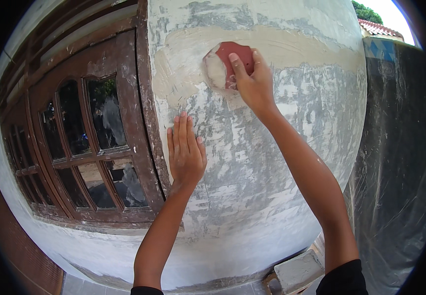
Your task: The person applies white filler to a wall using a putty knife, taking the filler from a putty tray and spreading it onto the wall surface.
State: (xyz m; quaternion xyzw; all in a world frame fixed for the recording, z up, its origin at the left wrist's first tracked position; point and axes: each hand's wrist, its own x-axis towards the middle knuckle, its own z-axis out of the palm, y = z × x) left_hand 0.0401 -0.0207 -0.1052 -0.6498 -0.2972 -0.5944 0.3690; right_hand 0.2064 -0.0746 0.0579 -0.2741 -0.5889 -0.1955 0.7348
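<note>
My right hand (257, 83) grips a flat reddish putty spreader (238, 53) against the upper part of the wall (252, 162), thumb on its near face. A thick lump of beige putty (216, 72) sits at the spreader's left edge. Around it runs a band of smooth beige putty (291, 46) across the wall. Lower and to the left, my left hand (187, 156) is laid flat on the wall near the window frame, fingers stretched upward, holding nothing. Patchy grey and white coating covers the wall below both hands.
Left of the wall is a brown wooden window (92, 182) with glass panes. A dark plastic sheet (395, 162) hangs along the right side. On the floor at the lower right lies a grey-smeared board (299, 271). A tiled roof (380, 30) shows beyond.
</note>
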